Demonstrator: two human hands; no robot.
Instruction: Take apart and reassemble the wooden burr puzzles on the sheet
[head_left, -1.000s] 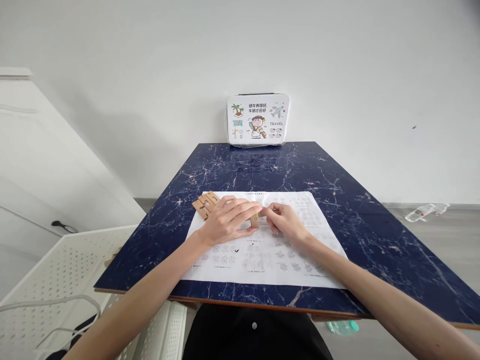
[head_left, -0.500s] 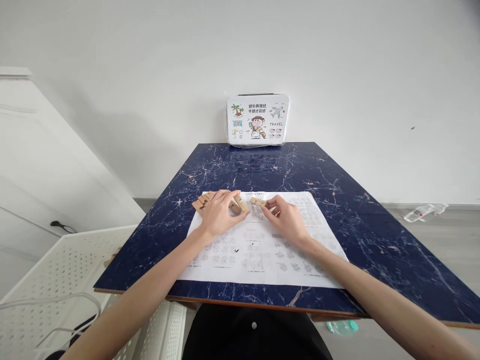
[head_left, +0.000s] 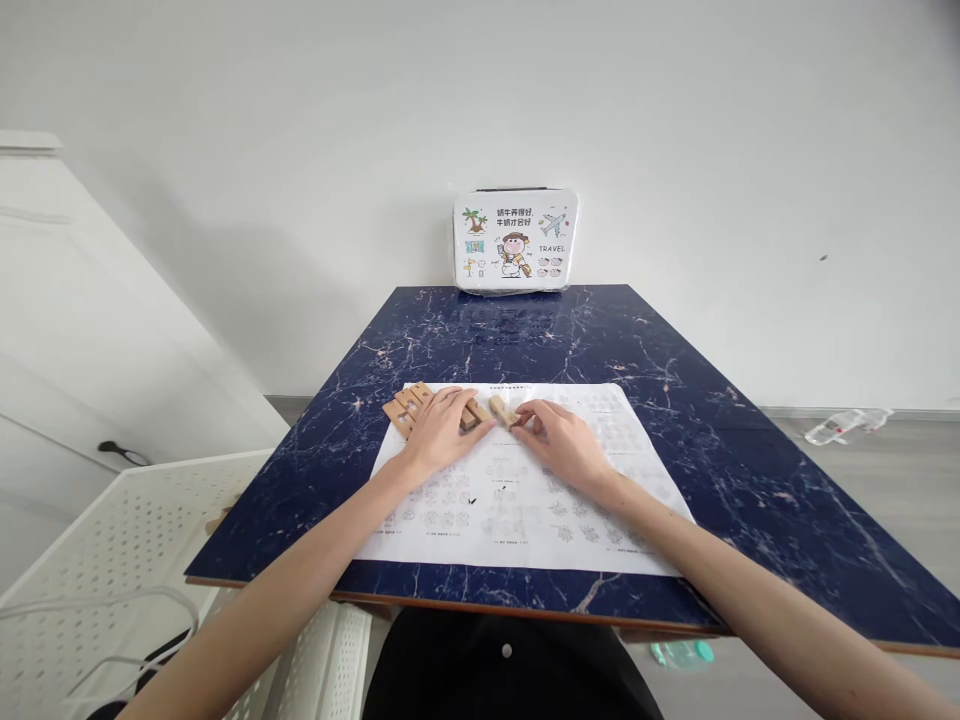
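My left hand (head_left: 435, 430) lies over a row of flat notched wooden blocks (head_left: 403, 405) on a printed sheet (head_left: 525, 550). Between its index finger and thumb is the wooden block (head_left: 475, 410) at the row's right end; the palm hides part of the row. Just to the right, my right hand (head_left: 566, 445) pinches another wooden block (head_left: 500, 410) by its near right end. This block is tilted, a small gap away from the left-hand row. Small dark marks show on several blocks.
A white cartoon-printed case (head_left: 516, 240) stands at the back of the blue marble-patterned table (head_left: 510, 345), against the wall. A white perforated surface (head_left: 97, 540) with cables is at the left. A plastic bottle (head_left: 682, 654) lies below the front edge.
The block in my right hand has turned and come slightly left, nearer the row. The block at my left fingertips, upright and tilted before, now sits lower against the row.
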